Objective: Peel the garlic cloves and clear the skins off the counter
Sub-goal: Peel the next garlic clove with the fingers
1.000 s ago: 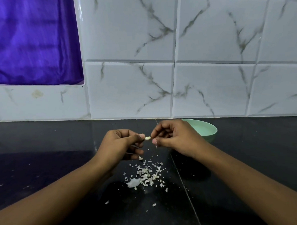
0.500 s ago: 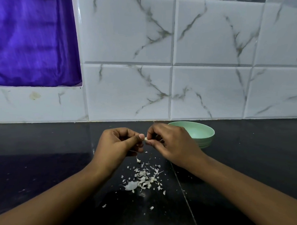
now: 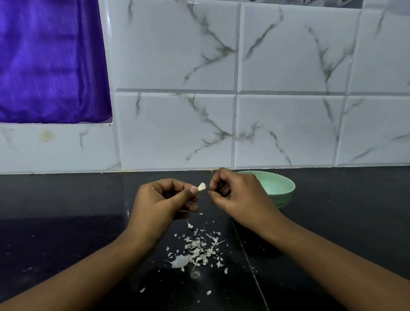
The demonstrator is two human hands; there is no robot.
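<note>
Clove [image 3: 202, 186]: one in view, small, pale cream. Only its tip shows; the rest is hidden behind the thumb. It is held in the air above the counter [image 3: 55, 219], between the two hands. Whether skin remains on it is too small to tell.

Left hand [image 3: 164, 203]: thumb and forefinger pinch the clove, other fingers curled under.

Right hand [image 3: 237, 199]: just beside the clove, not touching it. Fingers are curled, thumb and forefinger tips close together. I cannot tell whether they hold a scrap.

Skins [image 3: 197, 249]: one loose heap of white flakes on the counter below the hands, too many to count. One larger piece lies at its left edge, with a few strays nearer the camera.

Bowl [image 3: 280, 187]: one, pale green, behind the right hand, which hides its left side. The visible inside looks bare.

Behind: marbled tiles [image 3: 177, 130], and purple cloth [image 3: 44, 54] at upper left, cut off by the frame.
</note>
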